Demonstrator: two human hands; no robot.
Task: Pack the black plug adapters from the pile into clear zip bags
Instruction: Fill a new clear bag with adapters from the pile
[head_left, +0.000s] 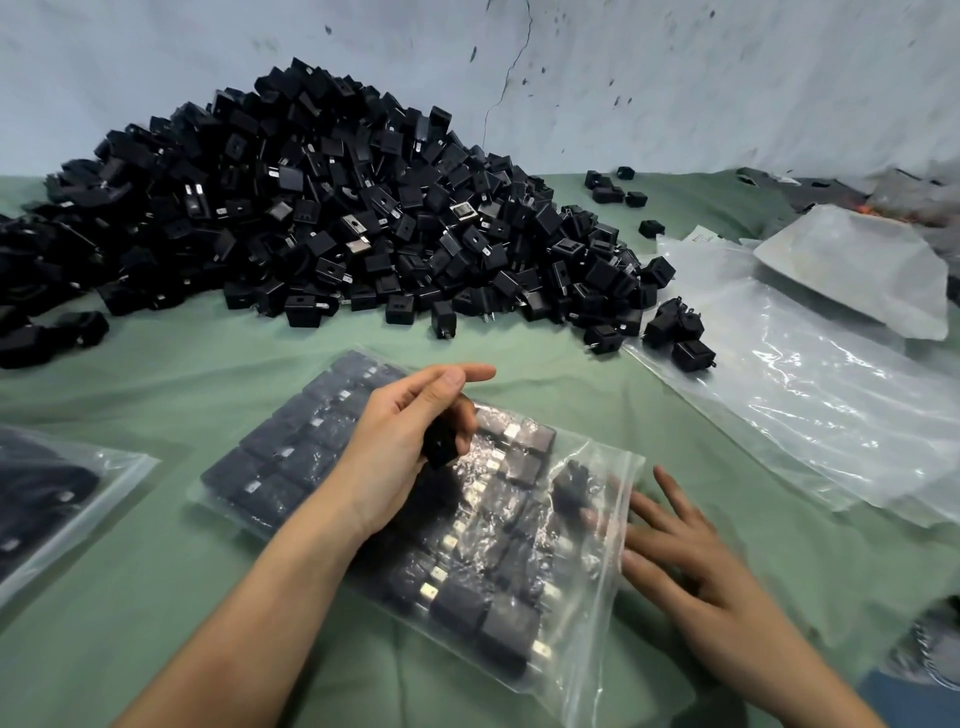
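- The left hand hovers over the middle of the zip bag. Its fingers are curled round one black plug adapter, with the index finger extended.
- The right hand lies flat at the bag's open mouth. Its fingers are straight and spread and grasp nothing, and the fingertips reach under the clear plastic lip.
- The zip bag lies flat on the green tabletop, mouth toward the right. Packed adapters fill it in close rows. One more adapter, blurred, sits just inside the mouth near the right fingertips.
- The pile of black adapters occupies the far tabletop against the wall. Its near edge is well apart from the bag, with bare green cloth between.
- A stack of empty clear bags lies to the right. Several stray adapters rest on its far left corner.
- A pale wrapped bundle sits on the far end of that stack.
- A few loose adapters lie beyond the pile's right slope.
- A second filled bag lies at the left edge, apart from the open bag.
- An unidentifiable dark object sits at the right edge.
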